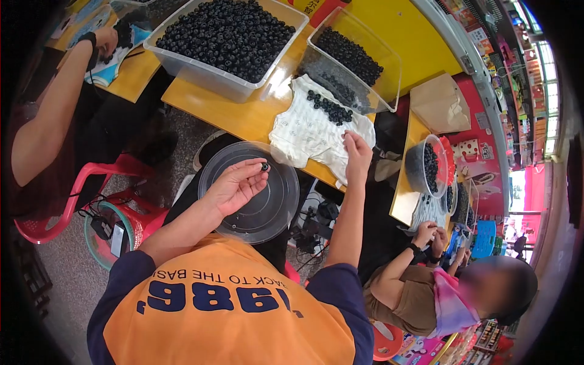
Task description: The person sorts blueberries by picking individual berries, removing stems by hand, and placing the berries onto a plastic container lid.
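My left hand (237,185) pinches a small round black piece (265,166), bead-like with a hole in its middle, between thumb and fingertips. Below that hand a round clear plastic lid or tray (277,210) rests over my lap. My right hand (358,155) has its thumb and fingers drawn together above the lower right part of a white cloth (301,134); anything between them is too small to make out. On this cloth, at the table's edge, lies a cluster of loose black pieces (328,108).
A large clear bin (243,91) and a smaller clear box (389,76), both holding black pieces, stand on the yellow table (201,103). One person's arm (52,118) reaches in at left; another person (407,292) works at right beside a round tub (417,173). Red chair (70,207) at left.
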A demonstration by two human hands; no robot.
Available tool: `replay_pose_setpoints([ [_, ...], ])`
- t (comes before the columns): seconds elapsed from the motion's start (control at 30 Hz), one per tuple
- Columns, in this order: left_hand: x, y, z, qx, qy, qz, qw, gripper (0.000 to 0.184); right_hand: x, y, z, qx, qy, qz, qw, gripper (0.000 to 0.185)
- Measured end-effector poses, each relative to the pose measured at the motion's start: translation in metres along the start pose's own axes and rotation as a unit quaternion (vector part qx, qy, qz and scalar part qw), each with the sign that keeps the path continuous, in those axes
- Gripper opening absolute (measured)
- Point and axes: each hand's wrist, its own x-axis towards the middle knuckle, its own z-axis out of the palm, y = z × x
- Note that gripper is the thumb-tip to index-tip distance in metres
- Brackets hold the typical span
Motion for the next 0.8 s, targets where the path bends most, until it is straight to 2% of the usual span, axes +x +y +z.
replay_pose_setpoints([
  [0.03, 0.0, 0.0, 0.0, -0.003, 0.002, 0.002, 1.0, 0.019, -0.013, -0.009, 0.007, 0.206, -0.02, 0.076, 0.976, 0.018],
  [0.07, -0.001, 0.0, 0.002, -0.002, 0.002, 0.001, 1.0, 0.019, -0.03, -0.018, 0.013, 0.32, -0.03, 0.11, 0.941, 0.023],
  [0.13, -0.002, 0.0, 0.004, -0.001, 0.006, 0.0, 1.0, 0.019, -0.059, -0.031, 0.023, 0.452, -0.112, 0.121, 0.877, 0.024],
  [0.23, -0.004, -0.001, 0.006, 0.0, -0.012, -0.006, 1.0, 0.019, -0.095, -0.057, 0.047, 0.488, -0.108, 0.145, 0.854, 0.024],
  [0.4, -0.015, 0.0, 0.013, 0.022, -0.017, 0.017, 0.999, 0.02, -0.128, -0.078, 0.07, 0.438, -0.113, 0.105, 0.886, 0.023],
  [0.47, -0.019, 0.002, 0.017, 0.026, -0.017, 0.026, 0.999, 0.02, -0.138, -0.085, 0.076, 0.368, -0.081, 0.035, 0.925, 0.022],
  [0.53, -0.024, 0.003, 0.02, 0.032, -0.019, 0.033, 0.999, 0.02, -0.145, -0.092, 0.082, 0.344, -0.069, 0.027, 0.936, 0.021],
  [0.6, -0.029, 0.003, 0.023, 0.028, -0.023, 0.027, 0.999, 0.018, -0.151, -0.101, 0.086, 0.276, -0.056, -0.045, 0.958, 0.02],
  [0.8, -0.037, 0.002, 0.026, 0.034, -0.008, 0.022, 0.999, 0.016, -0.161, -0.114, 0.093, 0.19, -0.044, -0.095, 0.976, 0.02],
])
